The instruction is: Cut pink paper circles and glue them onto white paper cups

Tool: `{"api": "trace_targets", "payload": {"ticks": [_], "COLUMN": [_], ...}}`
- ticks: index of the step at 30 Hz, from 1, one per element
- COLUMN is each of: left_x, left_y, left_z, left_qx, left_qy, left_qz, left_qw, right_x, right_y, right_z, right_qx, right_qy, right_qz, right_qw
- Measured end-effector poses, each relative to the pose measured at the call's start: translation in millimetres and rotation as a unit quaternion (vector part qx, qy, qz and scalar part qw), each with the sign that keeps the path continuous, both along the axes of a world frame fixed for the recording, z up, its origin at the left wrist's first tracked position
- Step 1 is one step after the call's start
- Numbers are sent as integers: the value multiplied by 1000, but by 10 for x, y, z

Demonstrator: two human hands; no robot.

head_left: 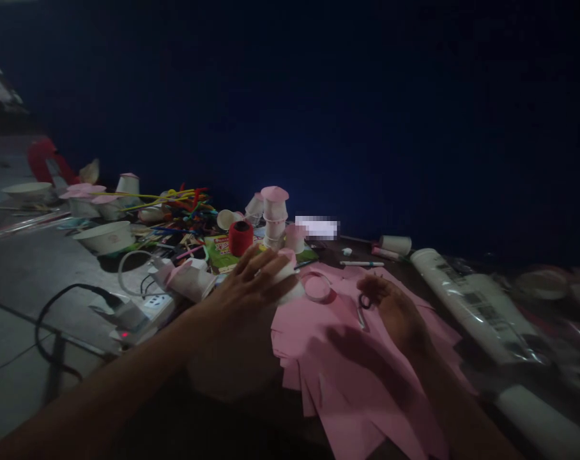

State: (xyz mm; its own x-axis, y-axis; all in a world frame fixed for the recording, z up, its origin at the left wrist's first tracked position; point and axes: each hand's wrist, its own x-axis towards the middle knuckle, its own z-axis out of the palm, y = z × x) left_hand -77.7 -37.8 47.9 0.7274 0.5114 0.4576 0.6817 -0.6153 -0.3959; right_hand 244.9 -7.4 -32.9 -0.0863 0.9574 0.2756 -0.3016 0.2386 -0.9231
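The left hand (259, 271) reaches over a white cup with a pink top (290, 292), its fingers extended and overlapping it. The fingers hide part of the cup, and dimness and blur soften the rest, so I cannot tell whether the hand grasps it or only lies against it. The right hand (398, 313) is half curled above the pink paper (338, 377), its fingertips at the dark handle of the scissors (361, 316). Where handle and fingers overlap, I cannot tell whether it grips them or is free. Both forearms are cut off by the lower edge.

Between the 2 hands, a pale ring (317, 288) sits on the paper, whose lower end is partly covered by the right forearm. Beyond the left hand, a cup tower (274, 214) stands upright under a pink cone, its base hard to make out among other cups. The red spool (241, 238) stands just beside it, on a printed green packet (220, 259). A pixelated patch conceals whatever lies right of the tower.

On the left, the power strip (158, 308) shows 1 red light. Far right, the wrapped cups (472, 306) blur into shadow on the table.
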Motion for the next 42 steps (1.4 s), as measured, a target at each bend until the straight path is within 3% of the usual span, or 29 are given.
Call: {"api": "trace_targets", "payload": {"ticks": [2,4,7,10,13,16,19,23,28,31,34,36,39,42], "left_x": [148,267,352,321,275,364,606,928,948,864,865,913,971,898], "left_y": [-61,-67,26,165,230,184,109,74,33,24,74,115,157,211], "left_z": [-84,-195,-294,-242,-112,-40,-75,-176,-168,-103,-53,-42,-45,10], "left_qx": [63,79,74,53,12,5,15,2,-115,-250,-396,-465,-507,-495], "left_qy": [-32,-37,-50,-111,-139,-106,-75,-65,-93,-237,-382,-414,-425,-459], "left_qz": [-76,-112,-144,-136,-108,-124,-126,-114,-125,-97,-62,-42,-8,-13], "left_qw": [995,990,986,983,984,987,989,991,981,934,833,782,750,738], "right_x": [-48,-100,-151,-150,-142,-188,-289,-391,-328,-265,-273,-312,-364,-360], "right_y": [-42,-98,-173,-197,-194,-231,-318,-406,-348,-313,-326,-348,-371,-374], "right_z": [32,64,99,121,144,170,194,236,249,197,133,109,121,172], "right_qx": [-18,-32,-50,-61,-61,-55,-32,-15,-52,-56,-79,-89,-61,-21], "right_qy": [5,-5,-53,-74,-52,-44,-45,-99,-78,-69,-85,-95,-104,-93], "right_qz": [35,79,131,156,155,159,160,110,95,83,85,93,105,114], "right_qw": [999,996,989,983,985,985,986,989,991,993,990,987,987,989]}}
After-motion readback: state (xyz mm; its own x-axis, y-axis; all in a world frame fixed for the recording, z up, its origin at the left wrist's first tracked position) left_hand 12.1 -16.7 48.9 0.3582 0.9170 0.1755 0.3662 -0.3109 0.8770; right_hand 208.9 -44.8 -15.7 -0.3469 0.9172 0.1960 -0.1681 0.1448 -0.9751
